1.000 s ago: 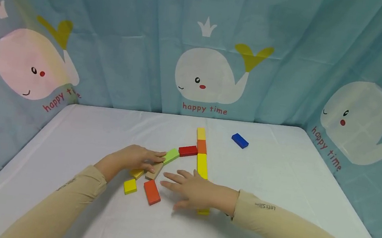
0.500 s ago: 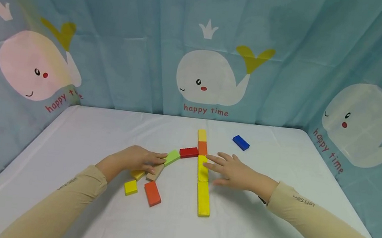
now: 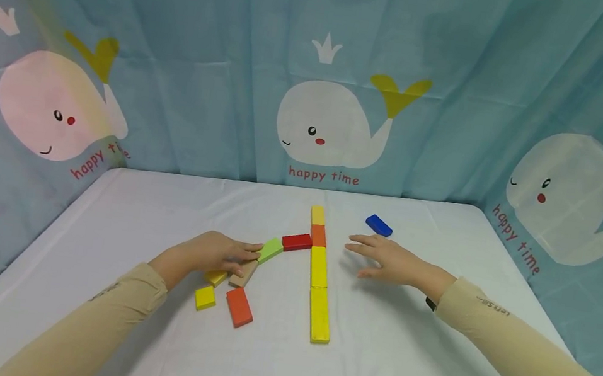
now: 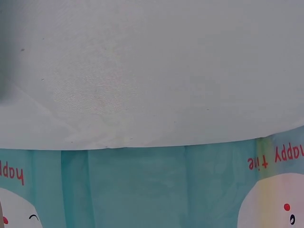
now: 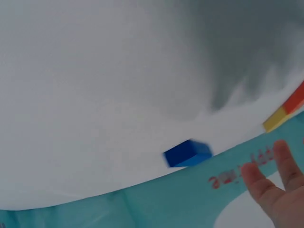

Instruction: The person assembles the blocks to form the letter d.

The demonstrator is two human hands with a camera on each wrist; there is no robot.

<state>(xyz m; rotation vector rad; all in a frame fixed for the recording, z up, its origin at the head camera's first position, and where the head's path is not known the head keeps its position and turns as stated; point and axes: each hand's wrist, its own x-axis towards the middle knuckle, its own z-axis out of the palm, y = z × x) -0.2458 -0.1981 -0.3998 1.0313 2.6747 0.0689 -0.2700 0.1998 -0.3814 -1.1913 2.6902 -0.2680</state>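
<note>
In the head view, my left hand [image 3: 207, 250] rests with its fingertips on a light green block [image 3: 272, 249] and its thumb at a plain wooden block [image 3: 244, 273]. A red block [image 3: 297, 242] links the green one to a straight column: pale yellow block [image 3: 317, 215], orange block [image 3: 318, 235], and two long yellow blocks [image 3: 319, 266]. My right hand [image 3: 393, 262], fingers spread and holding nothing, hovers right of that column. Just beyond it lies a blue block [image 3: 379, 225]. Two fingers of the right hand [image 5: 278, 192] show in the right wrist view.
Beside the left hand lie a gold-yellow block [image 3: 216, 278], a small yellow block [image 3: 205, 297] and an orange-red block [image 3: 239, 307]. The white-covered table [image 3: 398, 366] ends at a blue whale-print curtain [image 3: 203, 111]. The left wrist view shows only tablecloth and curtain.
My right hand has moved from over the long yellow blocks to the right and away, towards the blue block, uncovering the column. The left hand stays in place.
</note>
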